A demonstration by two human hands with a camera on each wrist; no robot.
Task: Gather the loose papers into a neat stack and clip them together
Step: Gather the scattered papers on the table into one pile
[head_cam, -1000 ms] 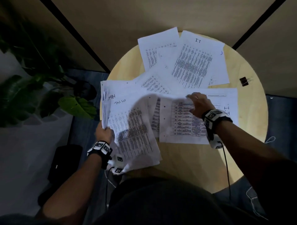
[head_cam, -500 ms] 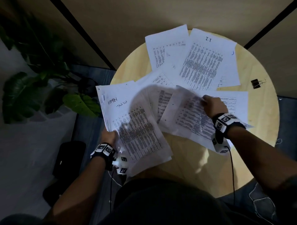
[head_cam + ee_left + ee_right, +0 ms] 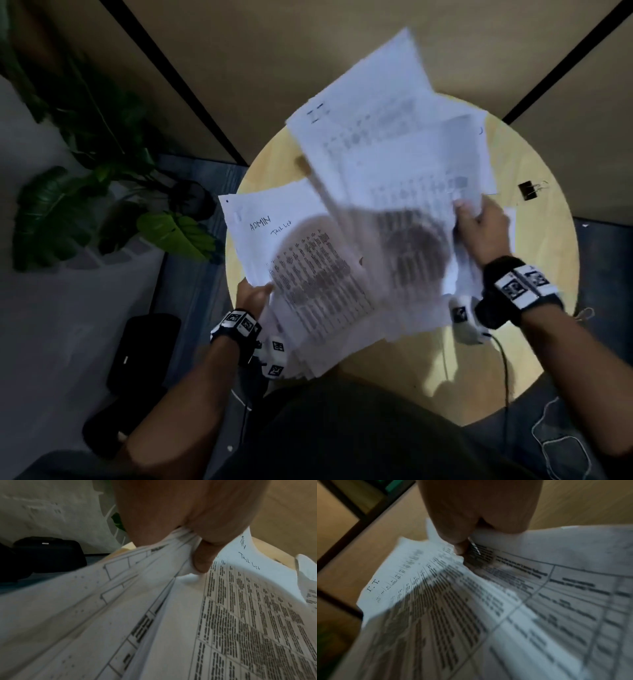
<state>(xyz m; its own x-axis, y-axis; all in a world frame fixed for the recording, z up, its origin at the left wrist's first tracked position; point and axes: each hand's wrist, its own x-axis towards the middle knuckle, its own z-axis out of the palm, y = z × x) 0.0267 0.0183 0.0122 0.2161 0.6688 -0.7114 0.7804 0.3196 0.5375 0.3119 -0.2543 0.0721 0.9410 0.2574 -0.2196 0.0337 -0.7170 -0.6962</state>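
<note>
My left hand (image 3: 255, 294) pinches the left edge of a bundle of printed sheets topped by the "ADMIN" page (image 3: 274, 236), thumb on top (image 3: 200, 559). My right hand (image 3: 479, 226) grips the right edge of several other printed papers (image 3: 387, 144), lifted off the round wooden table (image 3: 544, 260) and blurred; the "IT" page (image 3: 388, 585) is among them. This lifted bunch overlaps the left bundle in the middle. A black binder clip (image 3: 528, 194) lies on the table at the right, beyond my right hand.
A leafy potted plant (image 3: 102, 212) stands left of the table, and a black bag (image 3: 144, 346) lies on the floor by my left arm. Beige wall panels with dark seams (image 3: 178, 82) rise behind the table. A cable (image 3: 503, 363) trails from my right wrist.
My right hand has picked up the loose sheets from the table's far side and swept them up and left over the left-hand bundle. The left hand keeps its hold.
</note>
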